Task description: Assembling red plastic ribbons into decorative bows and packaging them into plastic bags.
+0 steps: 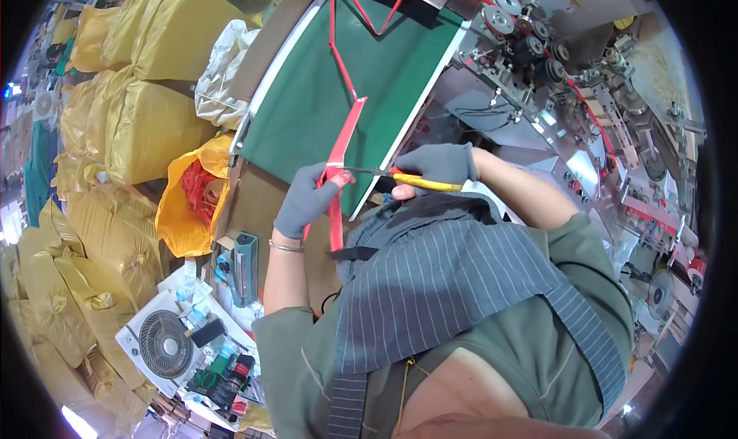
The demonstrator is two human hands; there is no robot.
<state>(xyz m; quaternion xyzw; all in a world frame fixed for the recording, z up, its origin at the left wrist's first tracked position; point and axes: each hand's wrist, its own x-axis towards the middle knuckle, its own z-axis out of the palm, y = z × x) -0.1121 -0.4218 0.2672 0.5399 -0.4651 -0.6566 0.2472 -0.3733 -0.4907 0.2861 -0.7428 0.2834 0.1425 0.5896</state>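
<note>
A long red ribbon (347, 135) runs down over a green conveyor belt (296, 112) towards me and hangs past its near edge. My left hand (301, 202), in a grey glove with bare fingertips, is closed on the ribbon. Scissors (424, 182) with yellow and red handles are gripped in my right hand (440, 162), which wears a similar glove. Their thin blades point left and reach the ribbon beside my left fingertips. Whether the blades are apart or have cut into it, I cannot tell.
Beyond the belt's right edge stands a machine with rollers (530, 47) and more red ribbon. Left of the belt, an orange bag (173, 216) holds red ribbon pieces. Yellow wrapped bundles (154, 124) are stacked further left. A small fan (165, 343) lies at the lower left.
</note>
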